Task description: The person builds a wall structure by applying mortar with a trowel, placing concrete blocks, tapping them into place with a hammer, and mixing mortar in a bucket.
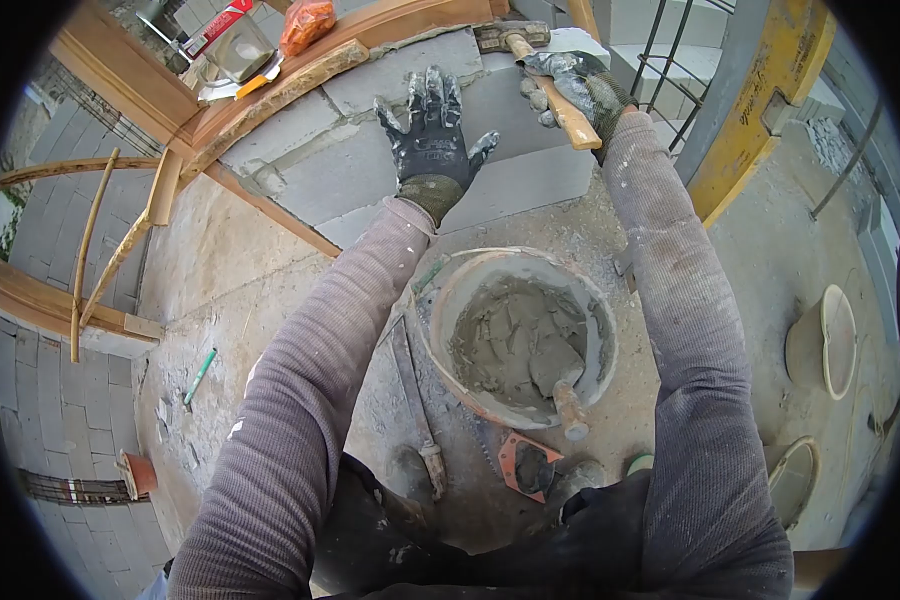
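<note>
My right hand [582, 88], in a mortar-smeared work glove, grips the wooden handle of a hammer [560, 105]. The hammer's head lies at the top edge of the block wall, near a pale block end. My left hand [434, 135], in a dark glove, is spread flat with fingers apart against the grey block wall [310, 190]. Below the hands stands a bucket [602, 345] of wet grey mortar [505, 325]. A trowel [560, 380] rests in the mortar, its wooden handle leaning on the rim.
An orange-handled saw [511, 462] and a long metal tool [410, 390] lie by my feet. Wooden framing [270, 80] borders the wall at left. A yellow formwork beam [770, 110] and rebar [660, 60] stand at right. More buckets [808, 340] sit on the floor.
</note>
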Tool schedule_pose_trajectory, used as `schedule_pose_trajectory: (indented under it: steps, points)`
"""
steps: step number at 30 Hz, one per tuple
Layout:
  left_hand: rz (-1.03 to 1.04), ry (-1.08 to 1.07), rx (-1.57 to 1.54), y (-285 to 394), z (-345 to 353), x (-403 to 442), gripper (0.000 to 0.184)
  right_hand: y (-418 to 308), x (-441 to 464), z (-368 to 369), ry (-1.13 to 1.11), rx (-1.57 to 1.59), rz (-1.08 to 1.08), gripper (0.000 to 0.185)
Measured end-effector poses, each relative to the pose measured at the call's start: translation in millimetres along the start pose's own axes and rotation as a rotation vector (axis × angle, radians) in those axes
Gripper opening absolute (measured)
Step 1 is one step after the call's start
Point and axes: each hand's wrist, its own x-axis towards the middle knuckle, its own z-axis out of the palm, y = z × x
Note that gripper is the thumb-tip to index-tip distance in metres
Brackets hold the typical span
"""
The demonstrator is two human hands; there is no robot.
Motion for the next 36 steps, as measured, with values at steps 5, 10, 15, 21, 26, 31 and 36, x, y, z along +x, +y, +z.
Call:
schedule_pose_trajectory:
  steps: [5,10,15,21,26,31,36]
  points:
    - [-0.026,-0.04,-0.028,2,4,1,0.089,14,-1,-4,0.013,0.054,-0.088,0.042]
    - [-0.012,0.023,-0.033,5,14,-1,0.09,16,30,-38,-0.123,0.013,-0.154,0.031]
    - [0.006,-0.023,0.017,-5,13,-7,0.09,12,21,-32,-0.295,0.335,-0.162,0.034]
    - [0.01,-0.012,-0.002,-4,18,-9,0.09,19,18,-41,-0.568,0.378,-0.151,0.036]
    - [-0.019,-0.012,-0.017,-1,20,-8,0.091,-3,-15,-33,-0.334,0.206,-0.253,0.029]
    - [-0.015,-0.011,-0.047,-22,10,-22,0.093,4,0,-20,-0.433,0.359,-0.197,0.026]
    - [-0.023,-0.018,0.013,-44,15,-34,0.095,7,6,-20,-0.447,0.413,-0.168,0.024]
